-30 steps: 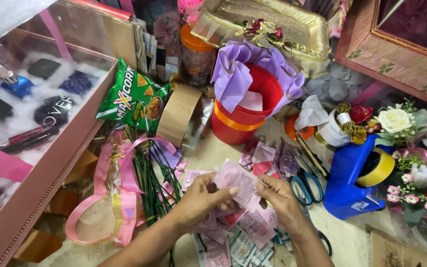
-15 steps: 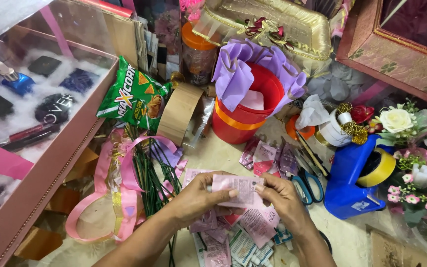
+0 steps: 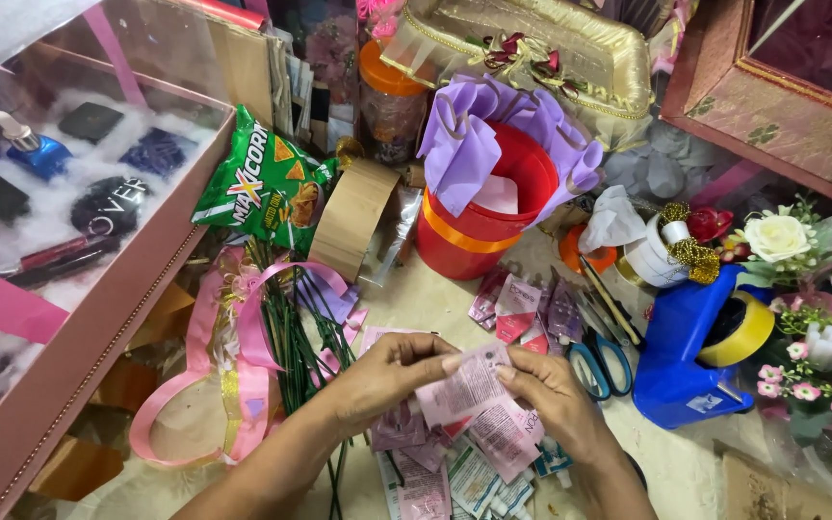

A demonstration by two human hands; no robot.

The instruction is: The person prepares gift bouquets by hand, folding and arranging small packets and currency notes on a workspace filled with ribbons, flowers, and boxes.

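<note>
A small pink sachet (image 3: 467, 385) was held flat just above the work surface, low in the middle of the view, pinched between both hands. The left hand (image 3: 392, 371) gripped its left edge with thumb and fingertips pressed together, the remaining fingers curled in; the right hand (image 3: 551, 400) pinched the right edge the same way, thumb on top. Directly beneath them lay a loose heap of similar pink and white sachets (image 3: 464, 462), some overlapping. Just beyond the sachet, a few more small pink packets (image 3: 522, 313) lay near the foot of a red bucket (image 3: 483, 217) lined with purple paper. To the right of the right hand, blue-handled scissors (image 3: 597, 366) lay on the surface, and close beside them stood a blue tape dispenser (image 3: 690, 361) with a yellow roll. To the left of the left hand, green stems (image 3: 291, 337) and looped pink ribbon (image 3: 233, 385) crowded the surface, bordered by the wall of a pink display box (image 3: 98, 337). A green snack bag (image 3: 262, 183) and a roll of brown tape (image 3: 353, 217) sat further back. Bare surface showed only in a narrow strip between the hands and the bucket.
</note>
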